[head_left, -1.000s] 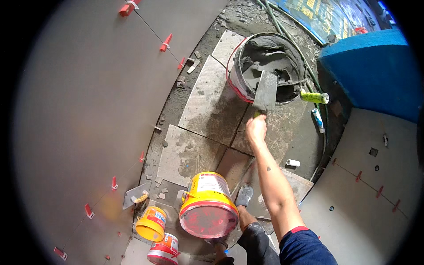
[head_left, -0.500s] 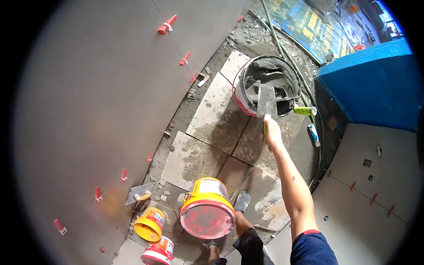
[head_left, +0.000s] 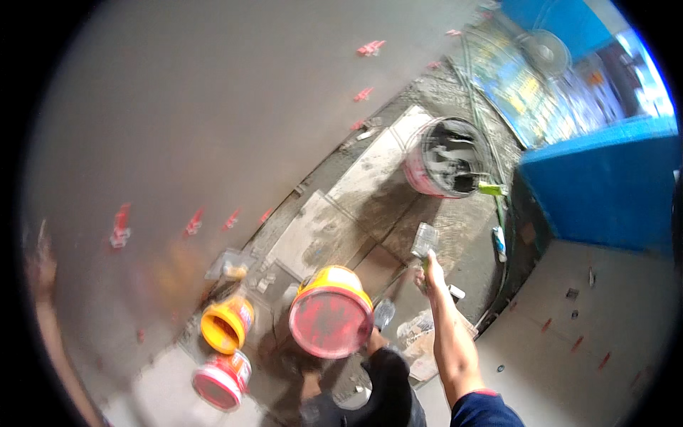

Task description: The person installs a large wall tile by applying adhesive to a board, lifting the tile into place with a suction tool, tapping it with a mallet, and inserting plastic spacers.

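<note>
My right hand (head_left: 431,272) grips a flat trowel (head_left: 425,240), held up over the grimy tiles and away from the mortar bucket (head_left: 452,158), which has a green handle (head_left: 492,188) at its rim. At the far left edge my left hand (head_left: 41,267) is raised beside the large grey tiled wall (head_left: 156,114); it is blurred, so its fingers are unclear. Below, between that wall and my legs, are a large yellow bucket with a red end (head_left: 331,320), a smaller yellow pail (head_left: 227,322) and a red-and-white pail (head_left: 221,381).
A blue raised wall (head_left: 597,185) stands at the right above a grey tiled surface (head_left: 555,334) with red clips. Hoses run past the mortar bucket toward a printed sheet (head_left: 512,92). Broken tiles, scraps and a second trowel (head_left: 231,265) lie by the left wall.
My right hand has drawn the trowel out of the mortar bucket and down toward me. The view has swung, and my left hand has come into sight at the left edge.
</note>
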Available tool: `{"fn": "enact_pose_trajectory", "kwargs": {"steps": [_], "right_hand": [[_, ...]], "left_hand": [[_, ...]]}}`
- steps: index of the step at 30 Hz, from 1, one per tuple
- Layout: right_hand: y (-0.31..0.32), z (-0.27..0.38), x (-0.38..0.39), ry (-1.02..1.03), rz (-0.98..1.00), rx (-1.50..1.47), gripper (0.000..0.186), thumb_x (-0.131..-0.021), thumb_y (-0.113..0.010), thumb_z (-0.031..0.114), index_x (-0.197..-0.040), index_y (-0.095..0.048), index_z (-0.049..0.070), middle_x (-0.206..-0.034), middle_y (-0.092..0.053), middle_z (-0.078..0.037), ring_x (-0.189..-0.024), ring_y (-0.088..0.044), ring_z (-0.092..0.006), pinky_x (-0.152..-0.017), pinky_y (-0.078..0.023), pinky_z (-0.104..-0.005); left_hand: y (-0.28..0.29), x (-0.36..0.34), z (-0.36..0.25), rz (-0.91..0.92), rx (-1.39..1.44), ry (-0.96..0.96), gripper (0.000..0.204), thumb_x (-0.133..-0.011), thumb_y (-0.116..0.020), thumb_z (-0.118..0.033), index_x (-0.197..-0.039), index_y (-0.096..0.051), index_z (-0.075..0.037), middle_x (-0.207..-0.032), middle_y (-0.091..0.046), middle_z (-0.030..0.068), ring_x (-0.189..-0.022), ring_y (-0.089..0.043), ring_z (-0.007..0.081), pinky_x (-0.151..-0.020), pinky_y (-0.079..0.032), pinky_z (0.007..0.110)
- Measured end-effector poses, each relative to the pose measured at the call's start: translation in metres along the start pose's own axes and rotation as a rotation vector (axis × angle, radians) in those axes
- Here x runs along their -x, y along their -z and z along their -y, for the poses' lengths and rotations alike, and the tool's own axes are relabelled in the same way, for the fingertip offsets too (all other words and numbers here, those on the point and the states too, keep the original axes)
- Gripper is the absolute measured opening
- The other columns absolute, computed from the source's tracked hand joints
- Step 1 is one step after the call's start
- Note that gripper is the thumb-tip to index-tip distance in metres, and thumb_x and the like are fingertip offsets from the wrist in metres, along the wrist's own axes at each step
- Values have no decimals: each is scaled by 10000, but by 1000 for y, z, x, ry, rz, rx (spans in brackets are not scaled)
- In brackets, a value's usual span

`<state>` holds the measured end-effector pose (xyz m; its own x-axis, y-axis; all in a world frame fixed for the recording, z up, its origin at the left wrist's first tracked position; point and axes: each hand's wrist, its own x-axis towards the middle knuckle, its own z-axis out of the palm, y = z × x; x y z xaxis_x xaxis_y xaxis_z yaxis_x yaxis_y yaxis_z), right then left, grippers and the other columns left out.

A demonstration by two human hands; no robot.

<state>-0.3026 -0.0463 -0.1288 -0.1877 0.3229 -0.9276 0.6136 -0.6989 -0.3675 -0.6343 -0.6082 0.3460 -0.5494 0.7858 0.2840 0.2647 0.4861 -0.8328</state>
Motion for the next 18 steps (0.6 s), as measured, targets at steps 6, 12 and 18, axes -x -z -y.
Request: {"fn": "enact_pose_trajectory", "kwargs": {"steps": [6, 12, 18], "right_hand": [[47, -116, 218, -32, -217, 40, 490, -826, -621, 595, -1018, -580, 147, -736, -515, 26, -537, -436, -114, -469, -344, -224], [102, -182, 315, 370, 235, 602, 174, -876, -594, 212, -888, -521, 55, -556, -482, -30, -403, -468, -141, -367, -392, -290], [-6, -229, 364, 710, 173, 1189, 193, -879, -604, 215, -849, -529, 39, -527, -426, 22, -423, -429, -88, -377, -339, -286]], "left_hand": [[93, 20, -17, -163, 543, -51, 262, -795, -599, -183, -1036, -665, -104, -1082, -651, 81, -985, -630, 212, -863, -517, 399], [234, 363, -124, 326, 1549, 465, 84, -745, -557, -54, -796, -621, -34, -1037, -653, 128, -1029, -609, 294, -976, -459, 430], [426, 644, -171, 1136, 1467, 1416, 165, -891, -489, -190, -807, -549, -61, -741, -610, 155, -739, -600, 389, -652, -465, 475]]}}
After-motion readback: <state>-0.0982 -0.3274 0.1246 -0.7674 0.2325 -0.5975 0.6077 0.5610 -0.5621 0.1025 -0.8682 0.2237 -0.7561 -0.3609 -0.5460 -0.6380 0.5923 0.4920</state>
